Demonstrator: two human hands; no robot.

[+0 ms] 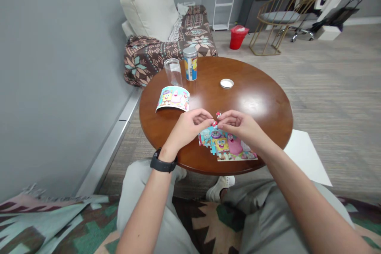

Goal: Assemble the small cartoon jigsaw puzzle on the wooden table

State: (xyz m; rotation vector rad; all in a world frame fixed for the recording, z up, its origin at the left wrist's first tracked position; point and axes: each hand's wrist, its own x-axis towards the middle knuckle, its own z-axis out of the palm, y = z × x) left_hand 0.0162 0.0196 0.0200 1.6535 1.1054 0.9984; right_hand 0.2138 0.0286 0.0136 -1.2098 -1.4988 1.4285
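Observation:
Over the front half of the round table, my left hand (193, 124) pinches a small red-and-white jigsaw puzzle piece (214, 124) at its fingertips. The thumb and fingers of my right hand (239, 124) close in from the other side and meet the same piece's edge. Another small red-and-white puzzle piece (218, 114) shows just beyond my right fingertips; whether they touch it I cannot tell. Below both hands lies a partly joined cartoon jigsaw puzzle (222, 145) with a ragged left edge. My right hand and wrist cover some of its upper right side.
On the brown table (258, 87) stand a curved picture card (173, 98), a clear cup (173, 72), a cartoon-printed can (190, 64) and a round lid (227, 83). Behind is a couch (196, 33); a red bin (238, 37) and gold chair (279, 18) are farther off. A person sits at back right.

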